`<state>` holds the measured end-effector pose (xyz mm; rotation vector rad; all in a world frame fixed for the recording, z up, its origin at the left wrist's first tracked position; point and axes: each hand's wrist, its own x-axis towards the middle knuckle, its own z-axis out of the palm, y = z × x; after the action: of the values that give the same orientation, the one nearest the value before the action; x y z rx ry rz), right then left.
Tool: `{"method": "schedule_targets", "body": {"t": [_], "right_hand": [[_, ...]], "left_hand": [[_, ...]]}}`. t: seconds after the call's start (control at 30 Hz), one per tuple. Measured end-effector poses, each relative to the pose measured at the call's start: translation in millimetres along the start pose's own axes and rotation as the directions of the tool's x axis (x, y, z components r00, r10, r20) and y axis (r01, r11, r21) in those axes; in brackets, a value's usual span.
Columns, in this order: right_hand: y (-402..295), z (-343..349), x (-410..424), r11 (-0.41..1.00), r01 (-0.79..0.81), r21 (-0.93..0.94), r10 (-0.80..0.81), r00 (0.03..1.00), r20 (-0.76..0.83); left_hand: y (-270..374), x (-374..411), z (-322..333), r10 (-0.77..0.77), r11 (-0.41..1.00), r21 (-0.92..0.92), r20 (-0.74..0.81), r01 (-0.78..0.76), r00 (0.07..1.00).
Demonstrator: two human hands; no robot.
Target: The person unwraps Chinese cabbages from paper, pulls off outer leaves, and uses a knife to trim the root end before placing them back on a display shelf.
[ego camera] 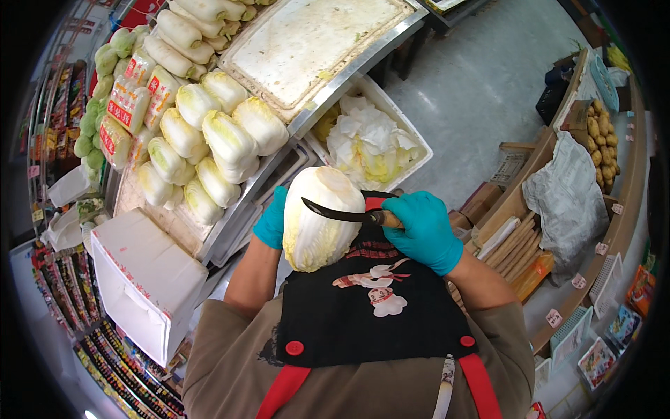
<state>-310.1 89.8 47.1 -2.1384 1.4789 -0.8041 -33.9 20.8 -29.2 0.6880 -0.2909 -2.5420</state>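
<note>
A napa cabbage is held up before my chest, its pale cut base facing up and away. My left hand, in a teal glove, supports it from the left; the fingers behind the cabbage are hidden. My right hand, gloved alike, grips the wooden handle of a knife with a dark curved blade. That blade lies across the cabbage in view; whether it touches the leaves I cannot tell. Just beyond is a white foam box holding loose cabbage leaves and crumpled white paper.
Several napa cabbages are stacked on the metal-edged stand at left, beside white radishes, wrapped packages and green cabbages. A large white foam box stands nearer. On the right, a wooden-edged shelf bears potatoes and long brown roots.
</note>
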Motion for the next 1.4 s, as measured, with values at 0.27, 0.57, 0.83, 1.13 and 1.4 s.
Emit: {"method": "schedule_targets", "body": {"t": [0.27,0.57,0.83,1.13,1.4], "right_hand": [[0,1,1,0.998,0.048,0.032,-0.048,0.999,-0.019],[6,-7,9,0.995,0.081,0.053,-0.082,0.996,0.018],[9,-2,17,0.999,0.049,0.018,-0.049,0.999,0.014],[20,-12,12,0.996,-0.036,-0.084,0.047,0.991,0.128],[24,5,23,0.995,-0.012,-0.096,0.013,1.0,0.01]], "left_hand": [[-16,-19,14,0.121,0.959,0.278,-0.207,-0.06,0.971],[-16,-18,0,0.169,0.981,0.108,-0.083,-0.16,0.982],[-6,-4,27,0.133,0.967,0.235,-0.129,-0.1,0.983],[-4,2,37,0.099,0.936,0.347,-0.129,-0.049,0.987],[-1,13,37,-0.006,0.93,0.351,-0.272,0.105,0.962]]}}
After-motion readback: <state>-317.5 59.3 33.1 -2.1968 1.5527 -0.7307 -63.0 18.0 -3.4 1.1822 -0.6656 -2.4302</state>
